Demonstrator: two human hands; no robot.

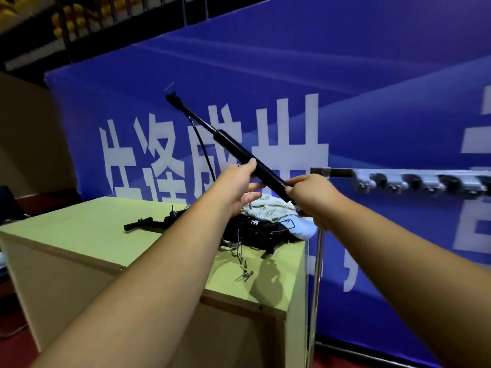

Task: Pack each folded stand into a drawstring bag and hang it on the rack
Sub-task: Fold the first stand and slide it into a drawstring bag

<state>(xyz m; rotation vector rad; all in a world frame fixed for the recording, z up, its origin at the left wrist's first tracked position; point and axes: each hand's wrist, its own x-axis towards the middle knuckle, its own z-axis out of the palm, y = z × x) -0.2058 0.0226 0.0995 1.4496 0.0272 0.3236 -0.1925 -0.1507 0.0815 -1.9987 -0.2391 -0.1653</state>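
A long black stand (233, 146) is held up over the table, tilted with its thin end pointing up and to the left. My left hand (236, 187) grips its thick tube near the middle. My right hand (309, 193) holds the lower end. A thin black cord hangs from the stand's upper part. Below the hands lies a heap of drawstring bags: a white leaf-patterned bag (271, 208) on top of black bags (255, 232). Another black stand (151, 223) lies flat on the table to the left of the heap.
The pale green table (79, 229) is a box-like cabinet with its right corner near the rack's upright pole (317, 274). A metal hook rack (414, 180) runs to the right at hand height. A blue banner with white characters stands behind. Cord ends (245, 274) lie near the table's front edge.
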